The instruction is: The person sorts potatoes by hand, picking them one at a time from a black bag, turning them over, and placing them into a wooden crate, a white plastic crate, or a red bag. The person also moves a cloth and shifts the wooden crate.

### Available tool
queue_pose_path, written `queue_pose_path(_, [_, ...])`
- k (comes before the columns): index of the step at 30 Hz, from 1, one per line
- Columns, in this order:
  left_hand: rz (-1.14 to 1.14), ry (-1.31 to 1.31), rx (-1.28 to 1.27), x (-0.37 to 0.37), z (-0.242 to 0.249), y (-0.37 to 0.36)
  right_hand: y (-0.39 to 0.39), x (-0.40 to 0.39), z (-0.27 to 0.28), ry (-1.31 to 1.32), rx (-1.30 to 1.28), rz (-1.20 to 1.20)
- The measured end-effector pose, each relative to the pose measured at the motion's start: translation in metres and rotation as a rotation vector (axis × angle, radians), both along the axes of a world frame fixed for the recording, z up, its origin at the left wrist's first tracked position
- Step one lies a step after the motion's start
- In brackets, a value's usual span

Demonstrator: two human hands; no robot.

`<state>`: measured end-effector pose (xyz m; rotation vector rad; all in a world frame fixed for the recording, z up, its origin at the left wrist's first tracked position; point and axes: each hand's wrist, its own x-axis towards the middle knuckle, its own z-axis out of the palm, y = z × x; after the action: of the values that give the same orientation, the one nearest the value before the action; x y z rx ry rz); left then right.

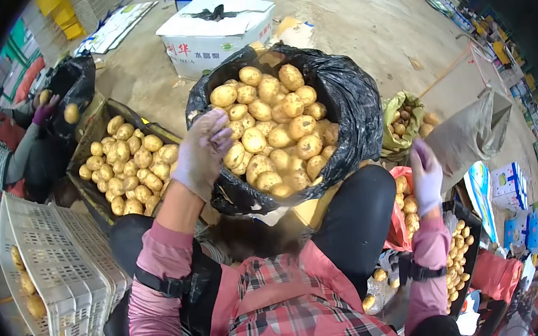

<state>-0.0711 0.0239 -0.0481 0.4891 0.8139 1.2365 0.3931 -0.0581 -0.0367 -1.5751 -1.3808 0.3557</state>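
A black plastic bag [353,92] stands open before my knees, full of potatoes [274,127]. My left hand [204,150], in a pale glove, is at the bag's left rim beside the potatoes; its fingers are bent, and whether they hold anything is hidden. My right hand [426,176], also gloved, hangs to the right of my right knee, above a red bag [393,237] of potatoes. Its fingers are bunched and blurred, so their grip is unclear. Left of the black bag sits a crate [74,150] heaped with potatoes.
A white carton [217,34] stands beyond the black bag. White plastic crates [62,278] are at the lower left. A co-worker [12,154] sits at the far left, gloved hand near potatoes. A green sack [396,120] and cartons [509,187] are on the right.
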Motion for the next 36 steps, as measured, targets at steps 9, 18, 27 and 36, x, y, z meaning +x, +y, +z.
queue_pose_path(9, [0.100, 0.062, -0.026, -0.029, -0.016, 0.000, 0.242, -0.220, -0.072, -0.649, -0.698, 0.109])
queue_pose_path(18, [-0.012, 0.436, 0.249, -0.059, -0.052, -0.009, 0.203, -0.260, -0.074, 0.372, -0.453, 0.552])
queue_pose_path(27, [-0.404, 0.920, 0.719, -0.004, 0.000, -0.031, 0.051, -0.260, 0.003, 0.577, -0.216, 0.863])
queue_pose_path(36, [-0.341, 0.531, 0.206, 0.007, 0.020, -0.051, -0.031, 0.044, -0.034, 0.371, -0.043, -0.459])
